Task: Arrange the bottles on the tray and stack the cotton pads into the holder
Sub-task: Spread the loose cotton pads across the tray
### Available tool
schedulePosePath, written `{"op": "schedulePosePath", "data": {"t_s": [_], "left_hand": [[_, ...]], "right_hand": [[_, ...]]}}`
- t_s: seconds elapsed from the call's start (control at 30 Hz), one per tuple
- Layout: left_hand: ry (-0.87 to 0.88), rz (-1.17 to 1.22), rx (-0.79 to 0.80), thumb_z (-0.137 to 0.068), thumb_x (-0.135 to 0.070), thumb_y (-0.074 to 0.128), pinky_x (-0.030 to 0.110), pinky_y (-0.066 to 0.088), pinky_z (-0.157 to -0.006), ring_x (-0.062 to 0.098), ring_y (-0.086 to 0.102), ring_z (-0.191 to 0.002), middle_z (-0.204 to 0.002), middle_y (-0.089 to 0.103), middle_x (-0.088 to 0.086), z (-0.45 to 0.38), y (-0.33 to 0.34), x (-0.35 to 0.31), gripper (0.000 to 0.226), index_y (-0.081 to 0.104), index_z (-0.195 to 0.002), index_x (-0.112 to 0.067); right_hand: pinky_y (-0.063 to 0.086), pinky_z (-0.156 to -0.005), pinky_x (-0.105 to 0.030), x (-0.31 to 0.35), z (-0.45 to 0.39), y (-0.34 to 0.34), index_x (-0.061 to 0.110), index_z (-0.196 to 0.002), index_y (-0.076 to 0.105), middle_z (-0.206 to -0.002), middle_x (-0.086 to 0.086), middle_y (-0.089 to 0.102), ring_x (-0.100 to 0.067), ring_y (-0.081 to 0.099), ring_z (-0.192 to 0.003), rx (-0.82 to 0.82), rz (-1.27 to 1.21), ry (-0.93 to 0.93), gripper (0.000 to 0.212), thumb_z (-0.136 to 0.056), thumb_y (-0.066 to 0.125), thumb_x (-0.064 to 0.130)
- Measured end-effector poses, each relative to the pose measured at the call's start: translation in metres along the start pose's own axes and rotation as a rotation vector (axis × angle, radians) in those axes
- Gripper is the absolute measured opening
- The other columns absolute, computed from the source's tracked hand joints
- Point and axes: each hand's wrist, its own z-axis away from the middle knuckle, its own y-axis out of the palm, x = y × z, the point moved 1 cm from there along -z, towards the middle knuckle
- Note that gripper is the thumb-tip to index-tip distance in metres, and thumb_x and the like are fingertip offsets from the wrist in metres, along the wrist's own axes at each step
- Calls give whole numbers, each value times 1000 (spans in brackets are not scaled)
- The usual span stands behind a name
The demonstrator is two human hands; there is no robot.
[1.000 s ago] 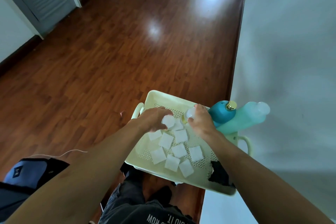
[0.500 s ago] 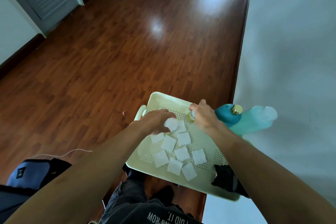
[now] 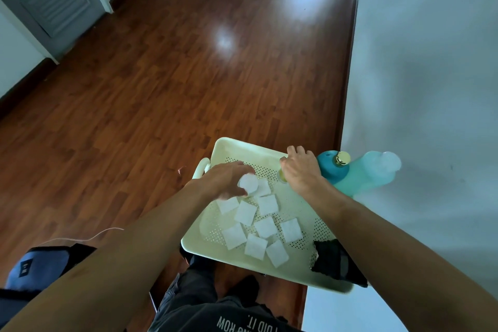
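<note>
A cream perforated tray (image 3: pixel 237 151) lies across the table's left edge, in front of me. Several square white cotton pads (image 3: pixel 266 204) are scattered over its middle. My left hand (image 3: pixel 223 180) grips a small round white-topped object (image 3: pixel 248 183) just above the far pads. My right hand (image 3: pixel 299 170) curls over a small yellowish bottle (image 3: pixel 282 176) near the tray's far right side; most of that bottle is hidden. A teal bottle with a gold cap (image 3: pixel 332 167) and a pale aqua bottle (image 3: pixel 369 172) stand right of that hand. A black holder (image 3: pixel 327 257) sits at the tray's near right corner.
The white table (image 3: pixel 431 116) fills the right side, its left edge running along the wooden floor (image 3: pixel 161 75). A blue and black bag (image 3: pixel 35 264) with a thin cable lies on the floor at the lower left. My legs are below the tray.
My right hand has carried the small yellowish bottle a little toward the tray's far right edge, close to the teal bottle. My left hand stays over the far pads with the white object.
</note>
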Motion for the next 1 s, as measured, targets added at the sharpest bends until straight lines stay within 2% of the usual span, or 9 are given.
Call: {"op": "schedulePosePath", "data": {"t_s": [0.17,0.27,0.33,0.43,0.53,0.6,0.73,0.87,1.0], "left_hand": [[-32,88,-45,-84,-39,78,32,52,-83,14,63,-103,-134,60,-6,-6,-13,-6,60,51,-137,-33],[-40,96,-74,-82,-41,79,30,49,-80,12,64,-100,-134,61,-6,-12,-27,-10,60,52,-136,-32],[-55,81,-92,-81,-42,79,30,50,-79,12,65,-100,-133,61,-7,-16,-34,-11,61,53,-136,-33],[-80,59,-128,-79,-45,80,32,48,-78,13,64,-103,-131,62,-9,-25,-41,-12,61,54,-133,-35],[-98,35,-167,-79,-46,80,35,51,-82,16,63,-105,-131,62,-6,-37,-41,-15,62,54,-133,-34],[-111,30,-177,-79,-45,81,35,53,-81,17,64,-105,-132,61,-5,-44,-37,-18,63,53,-135,-33],[-132,18,-187,-80,-38,82,40,55,-86,19,64,-106,-132,60,-2,-57,-27,-24,61,54,-135,-30],[-128,45,-170,-82,-34,81,42,53,-91,22,64,-106,-128,60,0,-64,-15,-30,57,56,-133,-27],[-101,91,-184,-82,-33,81,43,51,-94,20,63,-104,-125,62,0,-69,-5,-42,56,57,-131,-25]], "right_hand": [[44,-99,-43,1,11,6,5,-131,57,-128,-12,48,-28,47,-113,-85,-3,-48,46,-87,68,15],[43,-104,-45,1,23,9,1,-126,57,-125,-14,50,-30,48,-114,-172,-60,-93,38,-89,61,9],[43,-104,-44,-1,32,12,2,-117,63,-123,-13,52,-28,49,-115,-232,-115,-125,27,-91,57,7],[46,-97,-43,-2,49,24,5,-105,68,-119,-10,56,-25,51,-111,-318,-232,-149,21,-96,49,7],[52,-82,-40,5,69,40,4,-95,70,-114,-11,60,-24,54,-101,-373,-338,-177,22,-96,48,9],[52,-77,-37,12,80,53,4,-93,69,-109,-11,61,-24,55,-97,-322,-353,-174,26,-95,43,6],[48,-80,-37,26,96,77,8,-97,65,-108,-7,58,-23,50,-96,-160,-419,-125,22,-89,45,5],[48,-87,-40,37,103,91,8,-102,64,-112,-8,53,-26,50,-105,-30,-544,-27,22,-90,47,11],[44,-93,-33,39,110,108,11,-121,64,-122,-7,51,-24,50,-114,79,-797,132,32,-92,52,16]]}}
